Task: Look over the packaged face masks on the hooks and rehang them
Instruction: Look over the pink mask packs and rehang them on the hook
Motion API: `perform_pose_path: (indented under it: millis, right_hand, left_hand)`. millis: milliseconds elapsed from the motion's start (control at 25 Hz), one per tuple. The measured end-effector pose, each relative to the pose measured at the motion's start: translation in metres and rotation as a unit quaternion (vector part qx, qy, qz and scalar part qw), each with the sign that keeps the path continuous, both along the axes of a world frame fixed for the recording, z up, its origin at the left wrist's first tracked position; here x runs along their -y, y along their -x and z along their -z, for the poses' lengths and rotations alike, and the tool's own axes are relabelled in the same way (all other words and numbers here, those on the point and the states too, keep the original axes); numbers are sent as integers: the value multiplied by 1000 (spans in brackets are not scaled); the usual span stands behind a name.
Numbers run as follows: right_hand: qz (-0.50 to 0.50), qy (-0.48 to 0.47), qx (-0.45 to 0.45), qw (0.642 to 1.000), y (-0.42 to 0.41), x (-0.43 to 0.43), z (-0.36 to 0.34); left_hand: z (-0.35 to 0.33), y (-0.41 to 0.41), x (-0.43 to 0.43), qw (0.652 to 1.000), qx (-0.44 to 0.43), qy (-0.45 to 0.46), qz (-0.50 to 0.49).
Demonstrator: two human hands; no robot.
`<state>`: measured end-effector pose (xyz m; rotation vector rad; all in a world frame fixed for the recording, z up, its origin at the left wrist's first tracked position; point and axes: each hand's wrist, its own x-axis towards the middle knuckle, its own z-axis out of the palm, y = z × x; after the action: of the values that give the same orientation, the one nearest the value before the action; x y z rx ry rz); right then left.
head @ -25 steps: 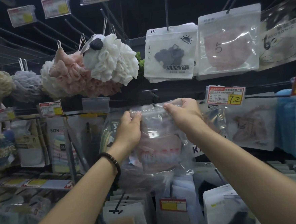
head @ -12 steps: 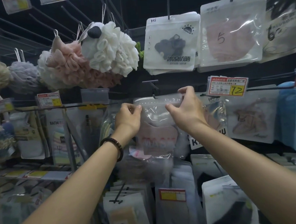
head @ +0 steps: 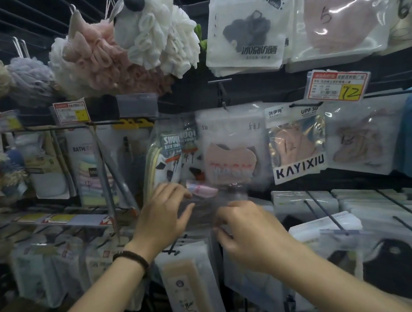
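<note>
Pink mask pack (head: 231,151) hangs on hook (head: 222,93), frame centre. Below it, a blurred clear pack (head: 203,204): left hand (head: 164,213) touches it, fingers loosely bent; right hand (head: 248,233) curled at its edge, grip unclear.

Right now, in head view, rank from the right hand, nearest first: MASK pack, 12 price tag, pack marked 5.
1. MASK pack, just above the right hand.
2. 12 price tag, up right.
3. Pack marked 5, top right.
</note>
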<state>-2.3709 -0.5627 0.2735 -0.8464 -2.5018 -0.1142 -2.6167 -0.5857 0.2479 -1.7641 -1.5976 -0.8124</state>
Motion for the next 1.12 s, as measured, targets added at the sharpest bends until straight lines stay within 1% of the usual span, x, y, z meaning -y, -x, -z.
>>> perform_pose_path:
  millis: [40,120,240,400,560,640,720,800,880,920,1000,1120]
  right_hand:
    - [25,34,11,999,4,2,5]
    - [57,60,13,997,11,4,14]
    - [93,94,-5,991,17,0,20]
    - [111,111,-36,987,24,-6,23]
    - [122,117,-51,984,22,-7,25]
    - [120,122,-59,983,20,-7,25]
    - [120,128,-76,981,19,-8,26]
    - [120,126,-92,980,17,-11,26]
    - [123,115,-109,980,16,-10,28]
    - [124,108,-122,979,16,-9,28]
    - [107,99,-173,974,14,-4,31]
    - [63,83,-300,948,5,11,37]
  left_hand:
    - [2,6,-4,999,-24,30,-4]
    - [-2,10,-12,996,-54,77,-8]
    - [-16,6,-22,988,-101,114,-8]
    - [-29,8,-29,984,-70,157,38]
    - [-31,15,-36,978,-63,189,57]
    - [-35,18,-38,976,-41,202,71]
    - [-38,20,-38,974,-50,207,77]
    - [-38,24,-39,974,-118,182,59]
    - [-33,24,-40,969,-204,131,36]
    - [-30,23,-40,967,-230,101,35]
    - [-25,19,-37,970,-231,43,59]
    - [-13,14,-28,978,-185,-31,89]
